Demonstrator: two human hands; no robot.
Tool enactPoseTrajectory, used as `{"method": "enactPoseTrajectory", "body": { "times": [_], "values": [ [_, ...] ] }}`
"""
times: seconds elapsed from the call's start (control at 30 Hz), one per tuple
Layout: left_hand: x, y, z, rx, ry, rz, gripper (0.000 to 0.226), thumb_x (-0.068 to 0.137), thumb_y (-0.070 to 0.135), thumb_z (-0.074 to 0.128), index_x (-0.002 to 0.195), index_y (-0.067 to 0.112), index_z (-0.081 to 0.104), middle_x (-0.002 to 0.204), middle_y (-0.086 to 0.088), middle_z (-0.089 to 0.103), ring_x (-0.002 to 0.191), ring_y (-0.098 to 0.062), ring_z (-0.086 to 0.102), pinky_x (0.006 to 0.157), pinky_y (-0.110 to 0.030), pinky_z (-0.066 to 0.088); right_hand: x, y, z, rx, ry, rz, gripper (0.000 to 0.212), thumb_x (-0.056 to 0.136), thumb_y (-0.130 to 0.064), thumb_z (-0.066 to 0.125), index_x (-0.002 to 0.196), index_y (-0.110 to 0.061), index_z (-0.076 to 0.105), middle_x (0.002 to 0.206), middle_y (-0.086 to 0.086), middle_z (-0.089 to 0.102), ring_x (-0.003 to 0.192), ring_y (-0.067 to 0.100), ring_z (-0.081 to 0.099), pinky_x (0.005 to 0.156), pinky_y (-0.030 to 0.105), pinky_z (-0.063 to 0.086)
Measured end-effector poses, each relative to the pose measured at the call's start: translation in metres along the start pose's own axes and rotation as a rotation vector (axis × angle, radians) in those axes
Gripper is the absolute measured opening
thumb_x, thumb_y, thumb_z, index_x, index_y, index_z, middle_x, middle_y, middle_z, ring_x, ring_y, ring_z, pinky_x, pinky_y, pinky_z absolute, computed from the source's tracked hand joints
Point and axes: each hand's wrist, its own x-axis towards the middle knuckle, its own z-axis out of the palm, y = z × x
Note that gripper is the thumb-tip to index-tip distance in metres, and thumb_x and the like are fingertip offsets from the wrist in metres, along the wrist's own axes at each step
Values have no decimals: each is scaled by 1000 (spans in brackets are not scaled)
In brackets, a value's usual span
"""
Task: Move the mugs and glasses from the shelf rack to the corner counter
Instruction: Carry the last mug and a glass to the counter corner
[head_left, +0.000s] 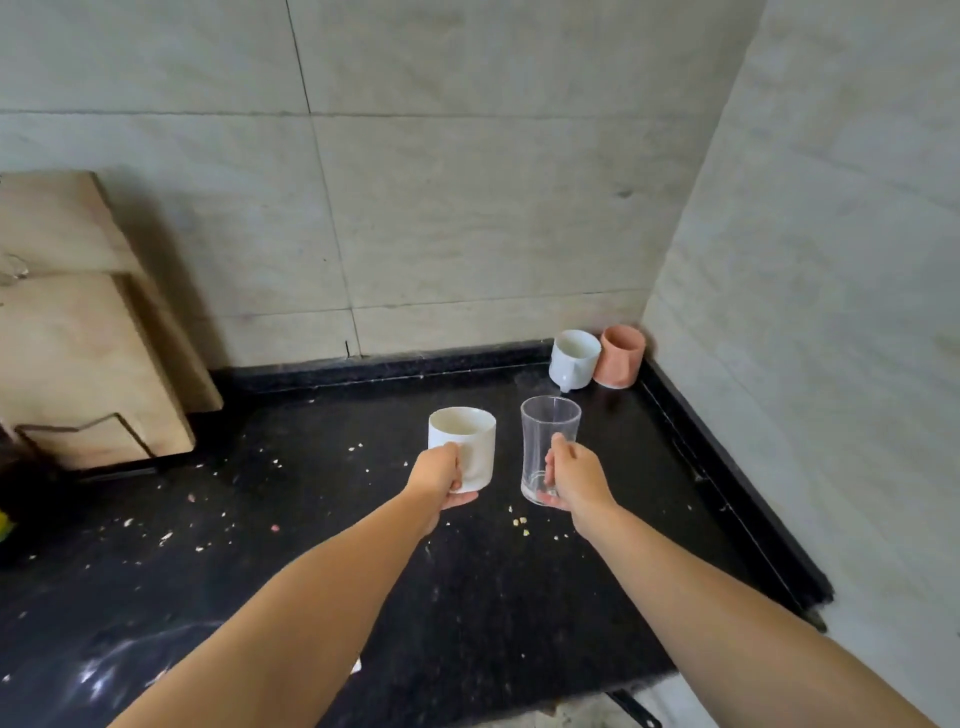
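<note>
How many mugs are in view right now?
3: a white mug in the left hand; a pale mug and a pink mug in the counter corner. None seems hidden.

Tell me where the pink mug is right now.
In the head view, the pink mug stands far right on the black counter, tucked into the wall corner, with the pale blue mug right beside it on its left.

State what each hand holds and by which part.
Left hand grips the white mug by its handle; right hand grips the glass by its handle.
</note>
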Motion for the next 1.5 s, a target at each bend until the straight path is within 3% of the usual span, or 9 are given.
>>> {"method": "enactPoseTrajectory", "body": {
  "times": [0.13,0.3,0.53,0.63,0.7,0.83,1.1,1.3,1.5],
  "values": [
    [47,17,11,7,29,-29,31,92,17,39,118,6,52,74,-4,42,58,-14,42,73,-36,58,44,-15,13,-111,34,-35,41,101,-35,32,66,-20,46,74,5,50,76,22,57,70,33,57],
    [105,30,28,-17,76,-50,25,94,23,45,110,7,55,67,-2,42,57,-14,46,72,-33,58,107,-31,30,-101,-6,-46,31,102,-33,32,93,-10,50,94,12,52,81,22,56,46,17,48],
    [168,39,52,-43,136,-22,33,93,24,49,114,1,61,73,-11,52,59,-12,46,77,-33,59,177,-45,65,3,-10,-96,36,101,-36,32,83,-11,51,72,1,50,79,21,57,90,50,54],
    [185,49,62,-43,148,17,36,94,23,49,118,-1,61,115,-36,57,61,-11,50,80,-34,58,198,-47,72,49,14,-125,37,101,-36,31,87,-9,52,76,5,54,82,22,61,92,51,53],
    [198,54,68,-31,149,39,42,94,24,49,121,-8,57,102,-35,57,61,-10,50,80,-34,58,212,-46,75,55,42,-146,36,101,-36,31,89,-11,53,84,8,59,93,26,64,93,51,52],
    [222,54,79,-31,163,41,44,93,23,49,121,-11,55,65,-1,47,60,-10,48,83,-35,57,230,-45,76,53,85,-184,32,102,-33,32,87,-14,53,84,8,60,92,27,63,93,50,52],
    [244,58,95,-51,122,22,24,92,22,48,71,13,54,66,0,47,64,-11,49,87,-37,57,251,-42,75,54,114,-270,28,103,-25,32,85,-13,50,84,16,58,84,27,59,85,42,49],
    [250,49,93,-40,115,0,27,93,22,47,68,10,52,61,-1,41,62,-12,45,91,-39,55,253,-38,76,4,58,-262,37,103,-28,28,81,-7,50,73,5,54,66,9,50,73,27,39],
    [252,49,92,45,121,14,24,90,23,45,68,15,48,70,-2,47,75,-17,46,90,-36,49,250,-45,66,-66,-71,-199,40,103,-31,24,99,-5,54,92,3,60,82,11,53,84,27,35]
  ]
}}
